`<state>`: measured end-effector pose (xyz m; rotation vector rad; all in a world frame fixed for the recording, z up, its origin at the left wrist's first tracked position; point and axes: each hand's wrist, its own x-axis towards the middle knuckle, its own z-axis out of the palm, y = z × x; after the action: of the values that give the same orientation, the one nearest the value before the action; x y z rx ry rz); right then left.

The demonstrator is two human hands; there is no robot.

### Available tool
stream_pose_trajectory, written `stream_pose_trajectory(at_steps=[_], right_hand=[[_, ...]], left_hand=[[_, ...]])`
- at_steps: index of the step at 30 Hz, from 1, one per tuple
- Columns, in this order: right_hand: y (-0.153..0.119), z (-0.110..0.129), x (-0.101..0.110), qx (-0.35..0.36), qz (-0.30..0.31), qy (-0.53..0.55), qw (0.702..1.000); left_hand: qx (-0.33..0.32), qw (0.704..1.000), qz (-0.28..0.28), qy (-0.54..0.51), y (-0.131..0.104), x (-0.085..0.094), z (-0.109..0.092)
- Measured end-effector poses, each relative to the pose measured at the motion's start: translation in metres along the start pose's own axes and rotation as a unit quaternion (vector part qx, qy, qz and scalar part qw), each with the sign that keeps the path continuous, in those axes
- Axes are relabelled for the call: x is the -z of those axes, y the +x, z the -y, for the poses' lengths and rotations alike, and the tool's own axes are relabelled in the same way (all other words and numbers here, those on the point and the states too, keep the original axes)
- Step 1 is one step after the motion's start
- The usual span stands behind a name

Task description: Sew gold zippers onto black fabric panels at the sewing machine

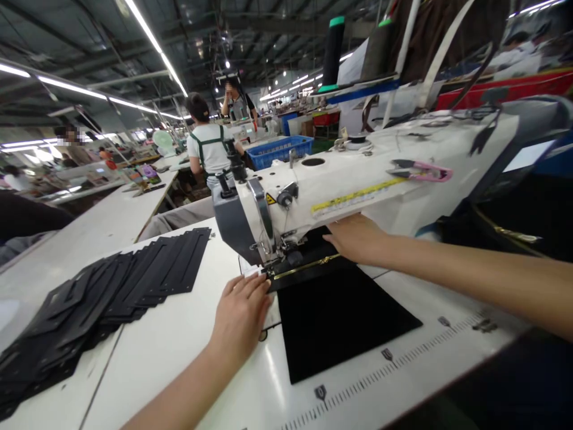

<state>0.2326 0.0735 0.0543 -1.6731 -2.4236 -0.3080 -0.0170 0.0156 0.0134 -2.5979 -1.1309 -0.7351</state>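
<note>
My left hand (242, 313) lies at the left end of the black fabric piece (344, 319), close to the presser foot (273, 269) of a white sewing machine (380, 197). Its fingers are stretched out and touch the fabric's edge. A gold-toothed zipper (308, 267) runs across the top of this piece, under the machine's arm. My right hand (356, 237) rests at the zipper's far end with the thumb out; the machine arm covers part of its fingers. How firmly either hand grips the fabric does not show.
Black flat panels (129, 280) with slots are fanned out left of the machine. Pink-handled thread snips (421, 170) lie on the machine arm. Another zipper (514, 233) on dark fabric is at right. Behind stand a blue crate (280, 152), thread cones (333, 54) and a co-worker (208, 140).
</note>
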Motion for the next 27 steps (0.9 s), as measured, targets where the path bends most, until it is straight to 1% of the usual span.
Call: stream_pose_trajectory(at_steps=[2,3,5,7,9,11,13,15,19,22,23,24,27], right_hand=[[-0.025,0.018,0.005,0.049,0.004,0.011,0.999],[-0.037,0.029,0.006,0.084,0.003,0.028,0.996],[-0.053,0.053,0.004,0.133,-0.005,0.080,0.988],[-0.056,0.072,-0.004,0.129,-0.012,0.119,0.984],[-0.049,0.084,-0.015,0.099,-0.017,0.143,0.985],[-0.039,0.088,-0.026,0.083,-0.021,0.154,0.984],[-0.033,0.089,-0.033,0.091,-0.024,0.156,0.983],[-0.032,0.089,-0.037,0.106,-0.037,0.160,0.981],[-0.038,0.089,-0.040,0.121,-0.061,0.169,0.976],[-0.040,0.088,-0.038,0.144,-0.055,0.161,0.975],[-0.040,0.087,-0.038,0.153,-0.062,0.158,0.974],[-0.039,0.087,-0.037,0.158,-0.078,0.153,0.972],[-0.037,0.085,-0.037,0.143,-0.165,0.125,0.968]], left_hand=[[-0.026,0.999,0.025,0.003,0.001,-0.005,0.009],[-0.022,0.999,0.036,-0.004,0.002,-0.007,0.011],[0.024,0.998,0.048,-0.015,0.006,-0.008,0.010],[0.077,0.996,0.047,-0.023,0.010,-0.005,0.008],[0.097,0.994,0.037,-0.027,0.012,-0.001,0.007],[0.097,0.994,0.027,-0.031,0.012,0.001,0.007],[0.098,0.994,0.019,-0.035,0.010,0.000,0.007],[0.093,0.995,0.013,-0.043,0.007,-0.002,0.007],[0.055,0.997,0.016,-0.042,0.003,-0.009,0.006],[0.025,0.999,0.029,-0.005,0.002,-0.012,0.005],[0.018,0.999,0.032,0.008,0.002,-0.012,0.005],[0.011,0.999,0.032,0.018,0.003,-0.012,0.004],[0.003,0.999,0.036,0.041,0.003,-0.011,0.002]])
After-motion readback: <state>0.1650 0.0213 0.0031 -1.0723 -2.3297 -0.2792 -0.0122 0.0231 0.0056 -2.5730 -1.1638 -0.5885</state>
